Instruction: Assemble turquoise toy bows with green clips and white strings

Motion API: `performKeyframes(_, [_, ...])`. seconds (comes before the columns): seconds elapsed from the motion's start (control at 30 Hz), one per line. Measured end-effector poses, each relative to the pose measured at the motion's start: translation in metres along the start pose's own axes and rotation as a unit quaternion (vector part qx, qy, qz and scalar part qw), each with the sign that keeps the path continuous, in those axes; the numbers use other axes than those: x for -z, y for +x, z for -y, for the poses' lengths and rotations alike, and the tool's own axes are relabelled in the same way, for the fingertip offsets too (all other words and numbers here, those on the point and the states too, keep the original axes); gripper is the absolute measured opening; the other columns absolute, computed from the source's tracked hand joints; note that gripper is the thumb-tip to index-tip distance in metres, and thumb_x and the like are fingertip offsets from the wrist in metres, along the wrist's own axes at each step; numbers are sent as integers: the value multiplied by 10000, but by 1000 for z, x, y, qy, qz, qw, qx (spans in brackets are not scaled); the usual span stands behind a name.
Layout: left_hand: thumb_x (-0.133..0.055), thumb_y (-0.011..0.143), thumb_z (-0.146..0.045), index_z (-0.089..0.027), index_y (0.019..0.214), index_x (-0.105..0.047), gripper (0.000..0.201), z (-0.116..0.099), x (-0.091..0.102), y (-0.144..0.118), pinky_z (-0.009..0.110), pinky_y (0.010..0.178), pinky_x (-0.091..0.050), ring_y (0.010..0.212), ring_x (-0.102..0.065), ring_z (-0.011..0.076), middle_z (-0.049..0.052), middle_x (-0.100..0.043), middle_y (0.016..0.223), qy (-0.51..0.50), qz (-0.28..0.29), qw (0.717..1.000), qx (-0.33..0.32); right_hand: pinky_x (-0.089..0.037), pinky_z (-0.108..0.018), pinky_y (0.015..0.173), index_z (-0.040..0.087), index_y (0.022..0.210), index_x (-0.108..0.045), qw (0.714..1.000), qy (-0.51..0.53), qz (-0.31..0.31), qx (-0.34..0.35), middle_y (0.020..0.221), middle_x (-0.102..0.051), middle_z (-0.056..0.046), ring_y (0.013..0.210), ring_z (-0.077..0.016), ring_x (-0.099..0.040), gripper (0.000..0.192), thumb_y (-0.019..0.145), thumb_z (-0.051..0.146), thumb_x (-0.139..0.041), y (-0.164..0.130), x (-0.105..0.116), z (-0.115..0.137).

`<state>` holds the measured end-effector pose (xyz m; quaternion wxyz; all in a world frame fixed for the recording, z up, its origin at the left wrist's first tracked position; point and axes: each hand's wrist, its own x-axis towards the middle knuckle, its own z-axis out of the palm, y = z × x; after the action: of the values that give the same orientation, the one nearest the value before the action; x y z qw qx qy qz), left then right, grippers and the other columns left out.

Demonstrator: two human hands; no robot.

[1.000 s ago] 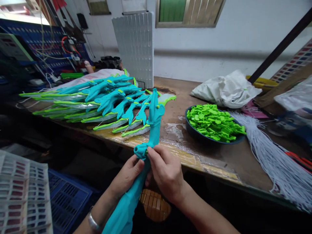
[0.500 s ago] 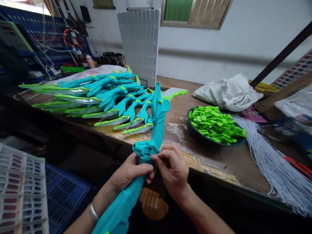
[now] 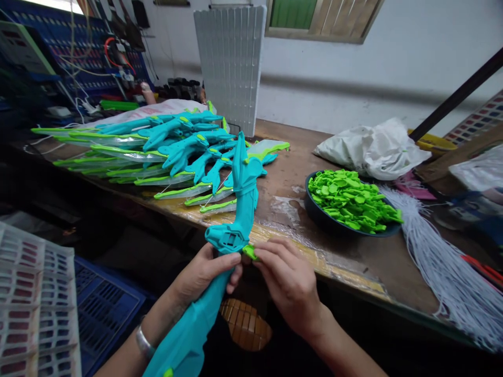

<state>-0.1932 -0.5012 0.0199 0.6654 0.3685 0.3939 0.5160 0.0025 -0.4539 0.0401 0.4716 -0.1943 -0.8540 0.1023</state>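
The small bright-green plastic piece (image 3: pixel 250 252), pinched in the right hand (image 3: pixel 291 285), might drop if those fingertips slacken. Just left of it, the left hand (image 3: pixel 206 275) grips a long turquoise plastic body (image 3: pixel 215 301), angular and bent (a rectangular recess (image 3: pixel 230 240) shows just beyond that hand).

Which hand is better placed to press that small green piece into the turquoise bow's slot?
Probably the right hand: it pinches the small green piece close beside the open slot. The left hand is occupied gripping the turquoise bow body just below that slot.
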Motion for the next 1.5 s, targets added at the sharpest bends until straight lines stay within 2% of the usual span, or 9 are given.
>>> performKeyframes(0.07, [-785, 864, -451, -126, 824, -689, 341, -1, 0, -2, 205, 543, -494, 520, -634, 108, 30, -685, 693, 5, 3, 1000, -5, -596, -311, 812, 185, 1019, -743, 993, 64, -10, -94, 994, -714, -73, 923, -179, -677, 156, 949, 83, -648, 6, 6, 3])
performKeyframes(0.17, [-824, 826, -477, -118, 844, -699, 380, -4, -2, -4, 242, 622, -551, 573, -668, 124, 37, -699, 753, 8, 4, 1000, -7, -591, -251, 752, 248, 1088, -757, 956, 198, -30, -215, 931, -714, -22, 855, -146, -700, 201, 941, 136, -679, 10, 6, 9])
performKeyframes(0.3, [-869, 772, -495, -126, 939, -678, 448, -10, -8, -5, 267, 610, -582, 594, -692, 152, 36, -714, 758, 29, -4, 1000, 6, -564, -199, 620, 264, 1066, -744, 909, 292, -95, -281, 830, -728, 21, 723, -126, -705, 177, 911, 180, -734, 11, -9, 15])
performKeyframes(0.43, [-866, 785, -479, -143, 1090, -606, 523, -14, -15, -8, 282, 612, -605, 624, -703, 164, 33, -735, 781, 52, -26, 998, 7, -520, -197, 601, 241, 965, -727, 944, 203, -131, -226, 794, -704, 29, 695, -115, -672, 104, 897, 167, -753, 9, -19, 10])
performKeyframes(0.6, [-745, 901, -503, -131, 1113, -597, 453, -17, -20, -9, 255, 597, -590, 613, -674, 140, 24, -710, 767, 110, -19, 994, -20, -486, -253, 666, 185, 1016, -678, 988, 59, -103, -100, 789, -643, 7, 714, -127, -608, 108, 927, 170, -736, 5, -19, 1])
performKeyframes(0.87, [-711, 911, -548, -135, 1107, -571, 479, -21, -25, -9, 254, 595, -591, 628, -649, 135, 18, -681, 767, 116, -4, 993, -7, -498, -263, 664, 181, 1127, -638, 993, 27, -95, -61, 817, -620, -9, 733, -140, -586, 165, 979, 236, -685, 3, -19, -2])
performKeyframes(0.97, [-710, 905, -566, -145, 1078, -563, 479, -20, -23, -10, 238, 583, -576, 621, -648, 133, 18, -682, 749, 119, -8, 993, -2, -532, -283, 688, 184, 1250, -628, 998, 18, -42, -32, 909, -654, -51, 807, -164, -617, 245, 1009, 229, -629, 3, -12, -6])
performKeyframes(1.07, [-693, 910, -586, -145, 1070, -569, 485, -18, -21, -11, 246, 598, -577, 628, -668, 141, 32, -696, 769, 135, -12, 991, 3, -544, -302, 712, 168, 1211, -647, 1000, -7, 2, -4, 936, -676, -71, 841, -182, -632, 218, 1003, 234, -636, 6, -4, -9])
performKeyframes(1.5, [-742, 865, -596, -132, 1101, -586, 543, -23, -31, -10, 245, 604, -576, 633, -655, 144, 25, -686, 737, 120, 4, 993, 7, -542, -330, 734, 164, 1203, -646, 999, -2, -9, 33, 884, -685, -64, 809, -177, -628, 218, 1003, 252, -649, 8, 3, -13])
